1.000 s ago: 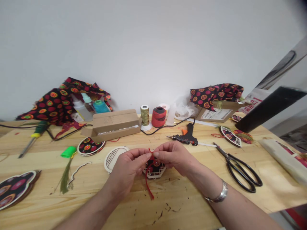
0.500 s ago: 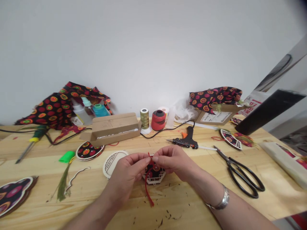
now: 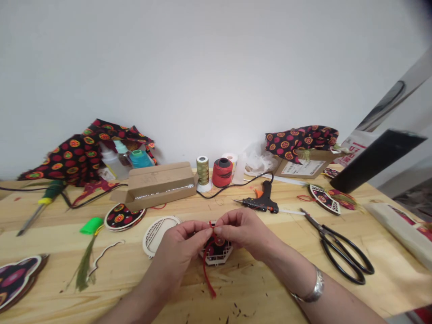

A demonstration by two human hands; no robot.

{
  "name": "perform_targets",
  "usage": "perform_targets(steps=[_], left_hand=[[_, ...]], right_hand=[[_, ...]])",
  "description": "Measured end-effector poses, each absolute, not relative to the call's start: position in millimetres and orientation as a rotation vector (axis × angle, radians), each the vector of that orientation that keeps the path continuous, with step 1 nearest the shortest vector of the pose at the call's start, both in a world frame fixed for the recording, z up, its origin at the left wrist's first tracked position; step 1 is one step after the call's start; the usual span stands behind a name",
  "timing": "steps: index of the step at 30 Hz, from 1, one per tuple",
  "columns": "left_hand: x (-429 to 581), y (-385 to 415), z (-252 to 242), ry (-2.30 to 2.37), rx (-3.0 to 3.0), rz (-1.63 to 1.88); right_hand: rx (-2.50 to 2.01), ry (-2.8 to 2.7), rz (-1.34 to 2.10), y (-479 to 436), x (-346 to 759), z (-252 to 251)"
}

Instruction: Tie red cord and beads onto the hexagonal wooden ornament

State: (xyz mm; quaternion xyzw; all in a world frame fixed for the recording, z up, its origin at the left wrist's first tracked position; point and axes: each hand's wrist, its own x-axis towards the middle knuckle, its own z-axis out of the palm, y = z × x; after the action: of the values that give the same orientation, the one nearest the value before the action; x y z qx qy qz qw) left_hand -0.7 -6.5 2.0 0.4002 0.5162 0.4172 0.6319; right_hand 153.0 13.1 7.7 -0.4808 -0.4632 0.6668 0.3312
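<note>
Both hands meet in the middle over a wooden octagonal ornament (image 3: pixel 218 257) with a lattice edge and dark patterned fabric inside. My left hand (image 3: pixel 189 238) pinches a red cord (image 3: pixel 208 281) between thumb and forefinger near the ornament's top. On the same cord, my right hand (image 3: pixel 238 229) is closed in a pinch too, its thumb tip nearly touching the left one. The cord's loose end hangs down over the ornament onto the table. A round wooden frame (image 3: pixel 155 236) with a lattice lies just left of my left hand, partly hidden by it.
Black scissors (image 3: pixel 344 252) and a glue gun (image 3: pixel 265 198) lie to the right. Behind stand a cardboard box (image 3: pixel 162 184), a gold thread spool (image 3: pixel 203 172) and a red spool (image 3: pixel 222 173). At left are a screwdriver (image 3: pixel 42 204) and a green tassel (image 3: pixel 84 265).
The thumbs and fingertips have drawn slightly closer together at the red cord. The whole view has shifted a little; the ornament stays under my hands.
</note>
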Motion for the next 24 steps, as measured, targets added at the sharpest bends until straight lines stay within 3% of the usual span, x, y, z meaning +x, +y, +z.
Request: perform_targets(steps=[24], left_hand=[[-0.2, -6.7, 5.0, 1.199, 0.928, 0.941]], right_hand=[[-1.28, -1.31, 1.653, 13.3, 154.1, 9.1]])
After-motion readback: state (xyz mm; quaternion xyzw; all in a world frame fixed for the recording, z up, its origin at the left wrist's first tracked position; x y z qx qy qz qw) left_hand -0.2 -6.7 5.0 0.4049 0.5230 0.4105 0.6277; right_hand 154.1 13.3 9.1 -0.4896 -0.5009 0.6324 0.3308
